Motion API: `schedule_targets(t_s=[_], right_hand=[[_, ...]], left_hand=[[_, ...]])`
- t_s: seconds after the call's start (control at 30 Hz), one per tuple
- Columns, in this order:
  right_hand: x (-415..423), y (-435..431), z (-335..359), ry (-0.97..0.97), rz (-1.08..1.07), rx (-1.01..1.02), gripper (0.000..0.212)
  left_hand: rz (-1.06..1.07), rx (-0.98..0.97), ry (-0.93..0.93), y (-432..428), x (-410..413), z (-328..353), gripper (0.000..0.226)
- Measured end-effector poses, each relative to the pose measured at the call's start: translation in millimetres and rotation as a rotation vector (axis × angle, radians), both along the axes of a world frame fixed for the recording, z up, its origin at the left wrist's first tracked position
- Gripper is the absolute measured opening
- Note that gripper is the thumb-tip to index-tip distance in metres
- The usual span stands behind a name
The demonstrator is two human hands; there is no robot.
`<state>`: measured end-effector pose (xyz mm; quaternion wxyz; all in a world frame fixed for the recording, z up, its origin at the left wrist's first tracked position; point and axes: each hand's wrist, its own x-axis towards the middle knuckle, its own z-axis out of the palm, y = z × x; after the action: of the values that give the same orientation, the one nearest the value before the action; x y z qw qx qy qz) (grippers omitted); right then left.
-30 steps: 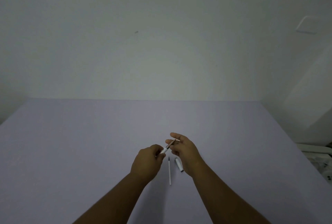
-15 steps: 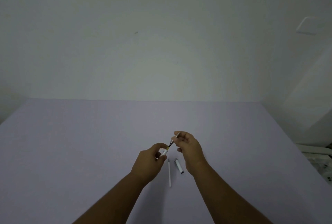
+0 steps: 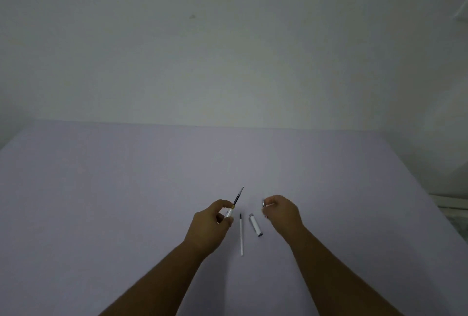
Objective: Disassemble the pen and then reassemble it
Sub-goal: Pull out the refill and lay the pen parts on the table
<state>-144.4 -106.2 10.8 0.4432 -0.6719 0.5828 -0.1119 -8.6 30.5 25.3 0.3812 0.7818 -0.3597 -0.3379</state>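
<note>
Two hands, four pen parts in view, all referenced to the loose refill.
Writing: no readable brand, label or print on any part; too small and dim to tell.
Loose refill (image 3: 241,236): thin straight white tube, dark tip at far end, lying flat on the table (image 3: 126,189), pointing away from the person.
Cap (image 3: 255,224): short white cylinder, grey far end, dark band at near end, smooth plastic look; lies just right of the loose refill, not touching it.
Left hand (image 3: 209,225): left of the loose refill, fingers pinched on the barrel (image 3: 229,213).
Barrel: white tube with a yellowish ring; a slim dark inner refill (image 3: 238,196) with a fine point sticks out of it, tilted up and to the right.
Right hand (image 3: 282,214): right of the cap, fingertips closed on a small tip piece (image 3: 264,203), greyish, shape unclear.
Table: matte pale lilac surface, smooth, plain.
Wall (image 3: 228,49): plain off-white, one small dark speck.
</note>
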Motion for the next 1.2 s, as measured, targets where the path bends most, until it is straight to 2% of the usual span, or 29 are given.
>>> schedule_targets(t_s=[0.1, 0.23, 0.83, 0.97, 1.0, 1.1, 1.2], right_hand=[[-8, 5, -28, 0.184, 0.160, -0.072, 0.022], [-11, 6, -46, 0.250, 0.214, -0.158, 0.023], [-13, 6, -57, 0.229, 0.191, -0.172, 0.021], [-13, 2, -43, 0.059, 0.081, -0.157, 0.024], [-12, 0, -35, -0.020, 0.043, -0.108, 0.021], [-4, 0, -11, -0.316, 0.018, 0.202, 0.008], [4, 2, -1, -0.408, 0.100, 0.305, 0.009]], left_hand=[[-0.008, 0.028, 0.004, -2, -1, -12, 0.018], [-0.022, 0.055, 0.002, -5, -2, -24, 0.017], [-0.078, 0.072, -0.029, -12, -7, -28, 0.017], [-0.088, 0.073, -0.040, -14, -7, -27, 0.018], [-0.091, 0.069, -0.043, -15, -7, -26, 0.018], [-0.107, 0.053, -0.065, -19, -10, -22, 0.018], [-0.129, 0.039, -0.064, -24, -15, -19, 0.020]])
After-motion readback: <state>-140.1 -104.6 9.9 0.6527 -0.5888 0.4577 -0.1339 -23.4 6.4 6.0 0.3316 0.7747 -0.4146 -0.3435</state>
